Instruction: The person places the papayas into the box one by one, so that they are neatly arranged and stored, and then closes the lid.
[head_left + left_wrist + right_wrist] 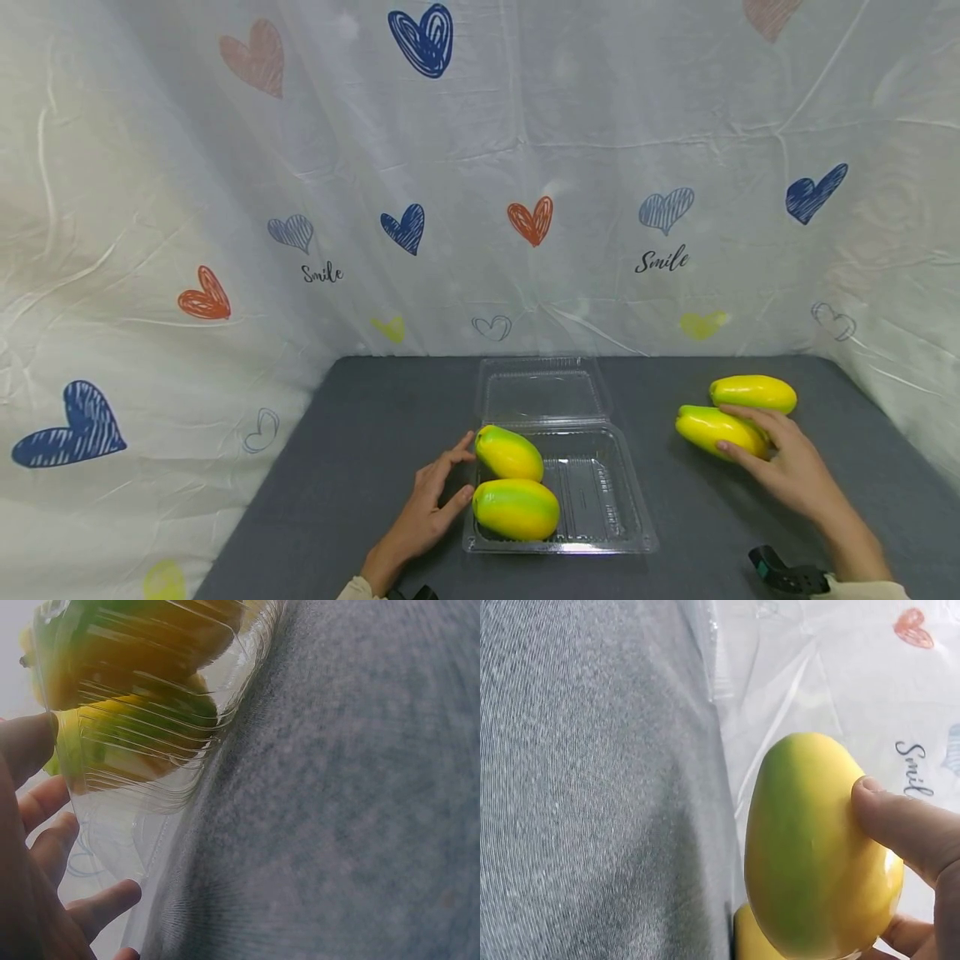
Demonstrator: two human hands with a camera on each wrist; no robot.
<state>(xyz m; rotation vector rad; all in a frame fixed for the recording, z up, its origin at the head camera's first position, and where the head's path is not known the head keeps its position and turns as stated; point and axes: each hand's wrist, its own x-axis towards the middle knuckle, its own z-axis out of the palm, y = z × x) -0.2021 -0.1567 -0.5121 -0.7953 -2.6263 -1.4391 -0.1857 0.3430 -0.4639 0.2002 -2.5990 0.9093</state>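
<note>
My right hand [795,467] grips a yellow-green mango [720,431] at the right, thumb on one side and fingers on the other. In the right wrist view this mango [810,855] appears raised off the cloth. Just behind it lies another mango [753,392]. A clear plastic clamshell box [600,492] stands in the middle with its lid folded back. Inside, along its left side, are two mangoes, one at the rear [510,454] and one at the front [516,509]. My left hand [431,504] rests its spread, relaxed fingers against the box's left rim.
A dark grey cloth [360,442] covers the table. The transparent lid [543,392] lies flat behind the box, near the back edge. A white curtain [465,167] with printed hearts hangs behind the table and at both sides.
</note>
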